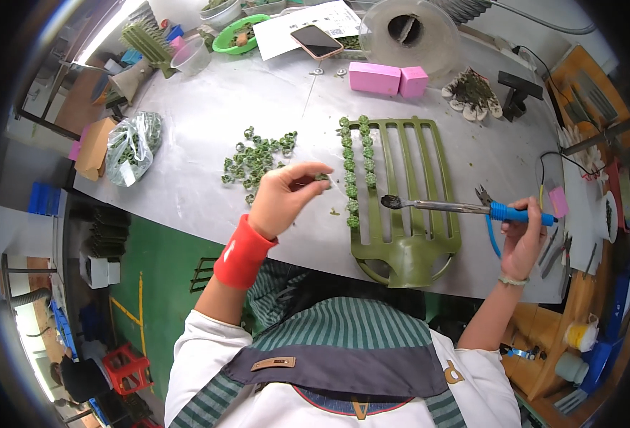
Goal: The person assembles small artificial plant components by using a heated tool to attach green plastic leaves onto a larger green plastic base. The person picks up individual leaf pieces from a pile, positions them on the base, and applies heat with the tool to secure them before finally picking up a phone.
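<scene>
My left hand (284, 194), with a red wristband, pinches a small green plastic piece (322, 177) between thumb and fingertips. A thin pale strand shows between it and the green slatted frame (409, 265). My right hand (523, 242) grips the blue handle of a soldering-iron-like tool (449, 207). Its dark, spoon-shaped tip lies over the frame's slats, pointing left. Green leafy clusters (348, 153) line the frame's two leftmost slats; the other slats are bare. Beyond my left hand lies a loose pile of small green curled pieces (254, 158).
A plastic bag of green pieces (132, 148) sits by a cardboard box at left. Pink blocks (376, 78), a phone (317, 41), a large spool (408, 36) and a dirty glove (473, 95) lie along the back. Pliers (485, 197) rest right of the frame.
</scene>
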Motion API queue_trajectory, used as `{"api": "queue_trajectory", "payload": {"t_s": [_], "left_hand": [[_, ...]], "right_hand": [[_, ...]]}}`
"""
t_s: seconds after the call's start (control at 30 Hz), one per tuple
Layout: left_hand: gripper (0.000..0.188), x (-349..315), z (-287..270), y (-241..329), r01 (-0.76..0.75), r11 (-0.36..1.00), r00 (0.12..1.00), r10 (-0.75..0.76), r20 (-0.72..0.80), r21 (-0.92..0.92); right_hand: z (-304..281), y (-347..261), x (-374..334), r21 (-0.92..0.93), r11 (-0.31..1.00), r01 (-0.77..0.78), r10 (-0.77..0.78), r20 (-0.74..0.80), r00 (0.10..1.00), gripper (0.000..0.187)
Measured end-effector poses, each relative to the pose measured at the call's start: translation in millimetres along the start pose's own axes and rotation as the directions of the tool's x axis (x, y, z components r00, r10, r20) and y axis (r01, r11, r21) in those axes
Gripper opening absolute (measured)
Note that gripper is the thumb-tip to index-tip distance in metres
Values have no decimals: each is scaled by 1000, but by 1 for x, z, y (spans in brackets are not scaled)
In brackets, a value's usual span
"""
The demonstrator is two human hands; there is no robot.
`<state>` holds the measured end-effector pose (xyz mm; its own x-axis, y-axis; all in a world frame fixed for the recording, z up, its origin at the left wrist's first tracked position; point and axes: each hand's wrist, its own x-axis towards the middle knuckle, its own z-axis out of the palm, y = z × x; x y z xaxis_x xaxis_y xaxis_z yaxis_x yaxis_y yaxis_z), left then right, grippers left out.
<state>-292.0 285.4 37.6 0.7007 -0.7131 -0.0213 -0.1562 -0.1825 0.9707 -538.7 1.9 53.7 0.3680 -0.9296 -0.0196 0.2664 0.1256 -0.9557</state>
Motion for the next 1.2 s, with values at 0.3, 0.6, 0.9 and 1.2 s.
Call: {"api": "queue_trajectory", "payload": {"t_s": [0.3,0.6,0.9,1.2], "left_hand": [[28,14,63,-5,-408,704,880,472,47,582],[24,20,79,-14,-389,604,885,455,100,696],[22,20,70,-8,-407,599,892,425,157,690],[20,15,-14,-51,-85,448,926,366,-96,890]], "right_hand": [[3,20,-2,-9,1000,11,-10,89,996,24],[14,33,-2,30,999,-13,8,153,988,25],[-6,5,1,-22,999,45,-43,96,994,23],[-4,3,-3,-25,999,39,-35,134,990,26]]}}
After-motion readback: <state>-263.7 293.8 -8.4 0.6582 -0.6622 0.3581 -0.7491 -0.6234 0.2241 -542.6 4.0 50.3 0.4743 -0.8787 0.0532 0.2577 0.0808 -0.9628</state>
